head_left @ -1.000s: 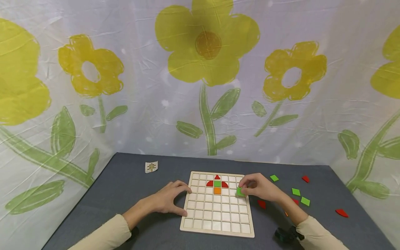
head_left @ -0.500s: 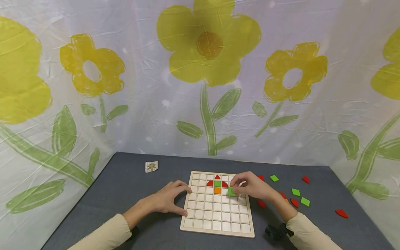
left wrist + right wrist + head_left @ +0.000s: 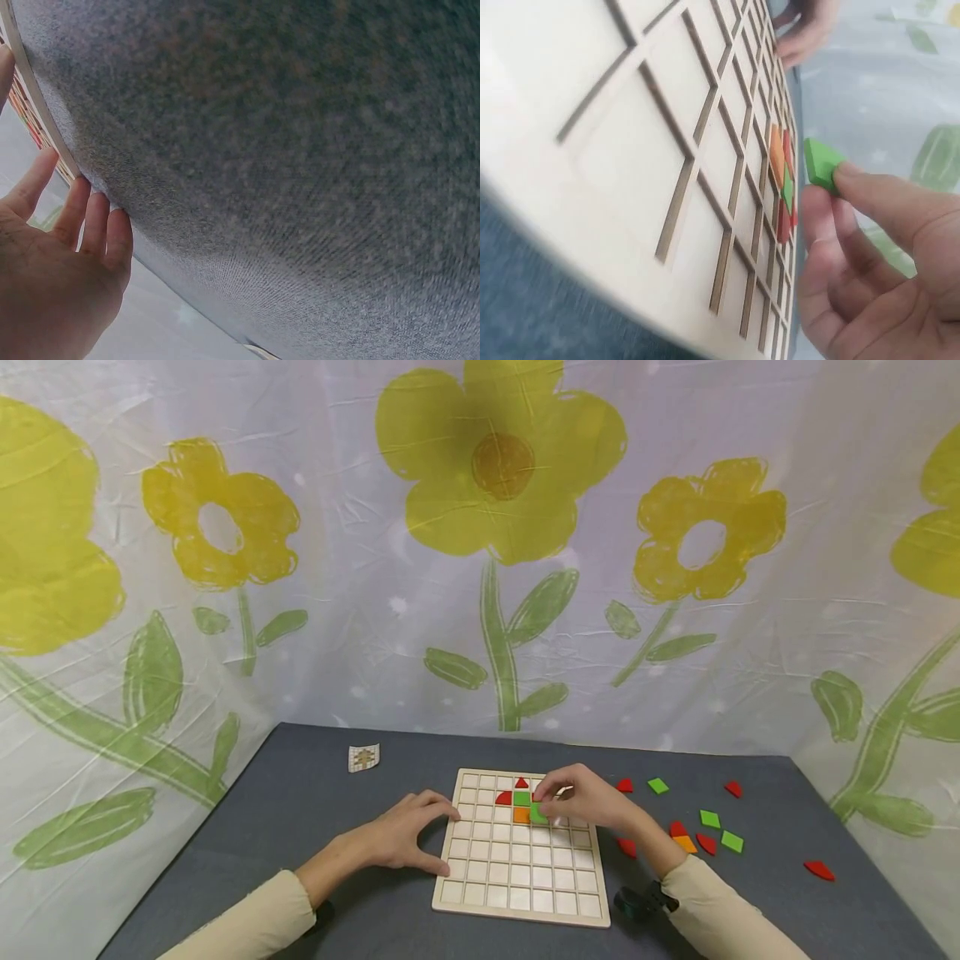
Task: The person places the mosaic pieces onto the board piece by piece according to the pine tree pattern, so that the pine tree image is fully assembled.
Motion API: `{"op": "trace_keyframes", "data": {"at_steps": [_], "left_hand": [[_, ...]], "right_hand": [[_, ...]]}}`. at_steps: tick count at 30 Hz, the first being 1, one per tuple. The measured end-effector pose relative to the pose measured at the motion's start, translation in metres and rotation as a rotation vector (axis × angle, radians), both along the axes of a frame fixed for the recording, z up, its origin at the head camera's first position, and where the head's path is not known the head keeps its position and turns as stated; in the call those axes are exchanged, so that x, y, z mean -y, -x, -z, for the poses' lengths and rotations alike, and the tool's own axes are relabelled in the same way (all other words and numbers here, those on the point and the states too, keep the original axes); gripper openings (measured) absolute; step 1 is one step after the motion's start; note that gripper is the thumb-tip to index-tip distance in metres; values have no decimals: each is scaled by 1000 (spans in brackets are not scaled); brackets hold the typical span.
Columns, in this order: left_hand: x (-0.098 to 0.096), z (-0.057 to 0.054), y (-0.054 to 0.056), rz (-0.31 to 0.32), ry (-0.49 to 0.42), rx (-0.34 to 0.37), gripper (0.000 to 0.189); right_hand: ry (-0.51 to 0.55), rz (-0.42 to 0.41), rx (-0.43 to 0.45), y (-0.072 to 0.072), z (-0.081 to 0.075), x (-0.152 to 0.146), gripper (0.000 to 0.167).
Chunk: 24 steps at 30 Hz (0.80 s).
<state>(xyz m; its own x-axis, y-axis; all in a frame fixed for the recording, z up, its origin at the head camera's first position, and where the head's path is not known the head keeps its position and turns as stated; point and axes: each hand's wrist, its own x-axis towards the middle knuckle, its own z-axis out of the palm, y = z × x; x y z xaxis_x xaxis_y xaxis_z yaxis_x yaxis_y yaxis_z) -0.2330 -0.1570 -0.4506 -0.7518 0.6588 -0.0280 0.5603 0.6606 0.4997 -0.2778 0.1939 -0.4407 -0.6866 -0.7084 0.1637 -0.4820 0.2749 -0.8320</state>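
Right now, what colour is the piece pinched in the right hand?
Green. The piece in the right hand shows best in the right wrist view.

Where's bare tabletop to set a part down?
Bare table: between the small card and the board, beyond the left hand; also left of the left forearm. The board's near rows are bare too. Crowded: right of the board, with scattered loose tiles; and the board's far rows, where the right hand pinches a green tile.

Head view faces forward, down; wrist views close; all share board (image 3: 521, 853).
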Motion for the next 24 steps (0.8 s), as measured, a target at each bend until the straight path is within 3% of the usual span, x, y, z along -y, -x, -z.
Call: {"op": "trace_keyframes", "data": {"at_steps": [24], "left_hand": [[-1, -2, 3, 19, 14, -3, 70]], "right_hand": [[17, -24, 21, 10, 2, 21, 15]]}}
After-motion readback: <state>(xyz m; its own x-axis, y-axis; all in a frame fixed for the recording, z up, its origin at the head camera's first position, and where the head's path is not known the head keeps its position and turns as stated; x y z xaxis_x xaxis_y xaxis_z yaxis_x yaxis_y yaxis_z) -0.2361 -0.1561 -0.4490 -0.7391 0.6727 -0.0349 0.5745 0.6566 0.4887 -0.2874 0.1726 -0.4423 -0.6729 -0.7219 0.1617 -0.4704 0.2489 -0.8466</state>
